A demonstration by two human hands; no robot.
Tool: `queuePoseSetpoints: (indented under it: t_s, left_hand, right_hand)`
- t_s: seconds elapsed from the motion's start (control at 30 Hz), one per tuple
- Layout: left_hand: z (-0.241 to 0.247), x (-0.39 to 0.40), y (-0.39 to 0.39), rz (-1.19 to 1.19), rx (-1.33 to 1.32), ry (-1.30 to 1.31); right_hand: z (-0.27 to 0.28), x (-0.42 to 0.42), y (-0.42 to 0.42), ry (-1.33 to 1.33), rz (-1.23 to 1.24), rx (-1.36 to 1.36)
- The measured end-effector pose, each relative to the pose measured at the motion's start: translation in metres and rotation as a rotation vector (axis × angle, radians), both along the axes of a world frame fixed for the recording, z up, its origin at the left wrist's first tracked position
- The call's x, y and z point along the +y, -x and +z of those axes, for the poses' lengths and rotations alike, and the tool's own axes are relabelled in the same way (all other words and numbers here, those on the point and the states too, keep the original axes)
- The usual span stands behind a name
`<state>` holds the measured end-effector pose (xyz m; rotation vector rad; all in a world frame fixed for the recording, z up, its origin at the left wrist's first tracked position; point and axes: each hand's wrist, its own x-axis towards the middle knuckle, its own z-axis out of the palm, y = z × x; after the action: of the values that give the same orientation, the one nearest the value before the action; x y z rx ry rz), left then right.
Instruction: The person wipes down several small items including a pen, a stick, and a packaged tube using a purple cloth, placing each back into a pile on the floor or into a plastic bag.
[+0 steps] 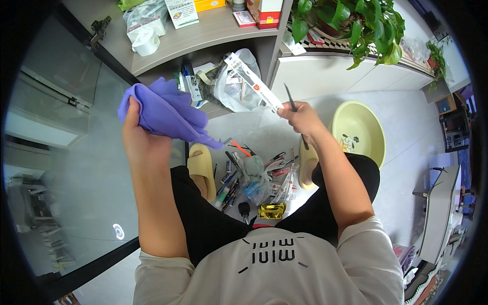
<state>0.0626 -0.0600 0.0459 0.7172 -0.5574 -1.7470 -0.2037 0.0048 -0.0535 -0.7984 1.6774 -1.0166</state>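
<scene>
Bunched in my left hand (143, 133) is a purple cloth (164, 108), raised near the open glass door. My right hand (303, 118) pinches one end of a long, narrow clear packet (253, 82) that bears writing. A thin dark stick-like tool (290, 97) also passes through the right hand, its lower end pointing towards my slipper. Below, on the floor between my feet, lies a spread of pens and markers (228, 190), thin plastic packets (286, 187) and a crumpled clear plastic bag (257, 187). A gold foil packet (272, 211) and a black-headed object (244, 208) lie closest to me.
A cabinet shelf (213, 36) with boxes stands ahead; a white bag (238, 87) sits in its lower compartment. The glass door (99, 160) is on the left. A yellow-green basin (364, 133) stands at right, below a potted plant (354, 23). Yellow slippers (200, 167) flank the pile.
</scene>
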Motion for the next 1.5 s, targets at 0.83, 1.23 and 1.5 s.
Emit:
queuePoseSetpoints:
  t_s: [0.83,1.23,1.5]
  left_hand:
    - [-0.020,-0.003,0.012,0.175,0.014,-0.223]
    - [-0.029,-0.020,0.019,0.127,-0.101,-0.141]
    - [-0.026,-0.014,0.020,0.164,-0.083,-0.120]
  right_hand:
    - [-0.223,-0.244,-0.038,-0.034,-0.306,-0.381]
    - [-0.277,-0.237,-0.017,-0.247,-0.177,0.317]
    - [-0.222,-0.271,-0.026,0.119,0.116,0.065]
